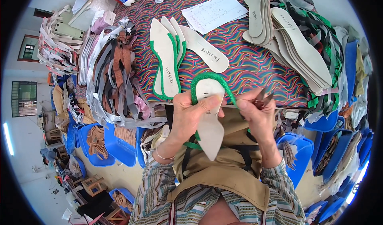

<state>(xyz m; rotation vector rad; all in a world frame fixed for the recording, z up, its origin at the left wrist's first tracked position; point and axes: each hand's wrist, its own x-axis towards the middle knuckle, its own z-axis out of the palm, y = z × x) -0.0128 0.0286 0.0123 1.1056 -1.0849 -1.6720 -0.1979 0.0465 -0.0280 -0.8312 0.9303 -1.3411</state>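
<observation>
My left hand (pixel 191 115) grips a pale pointed shoe insole (pixel 209 121) with its toe pointing down toward my lap. A glittery green strip (pixel 211 78) runs around the insole's rounded heel end. My right hand (pixel 255 111) pinches that green strip at the insole's right edge and holds a small dark tool (pixel 264 99) between its fingers. Both hands are above my tan apron (pixel 223 161), at the near edge of the table.
A table with a wavy multicoloured cloth (pixel 239 53) carries green-edged insoles (pixel 167 57), a plain insole (pixel 205 49), a stack of bare insoles (pixel 295 41), and printed paper sheets (pixel 213 11). Bundles of strips (pixel 115 73) lie at the left. Blue bins (pixel 115 143) stand around.
</observation>
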